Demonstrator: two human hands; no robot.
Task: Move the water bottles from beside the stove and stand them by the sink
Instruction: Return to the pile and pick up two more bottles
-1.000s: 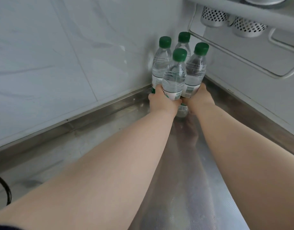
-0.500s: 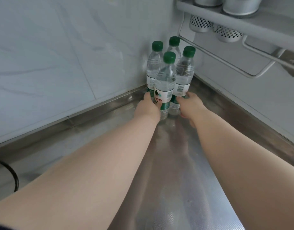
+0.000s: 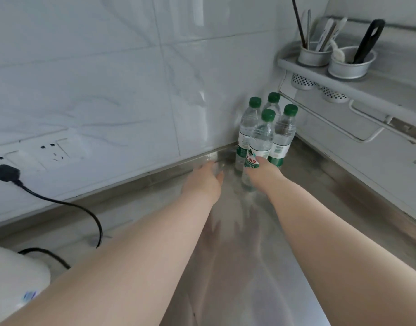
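Note:
Several clear water bottles with green caps and green-white labels stand upright in a tight cluster point(image 3: 282, 132) in the corner of the steel counter point(image 3: 237, 267), against the tiled wall. My left hand point(image 3: 203, 182) hovers just left of the cluster with its fingers spread, touching nothing. My right hand point(image 3: 264, 171) is at the foot of the front bottle point(image 3: 261, 137). Its thumb lies on that bottle's label and its fingers are hidden behind the bottle.
A wall rack point(image 3: 343, 85) with two metal utensil cups point(image 3: 352, 64) hangs above right of the bottles. A plug and black cord point(image 3: 68, 203) run from wall sockets at the left down to a white appliance point(image 3: 16, 281).
Both hands have slid down and back from the bottles. My left hand has let go and opened. The view has pulled back and turned left, showing the sockets and cord.

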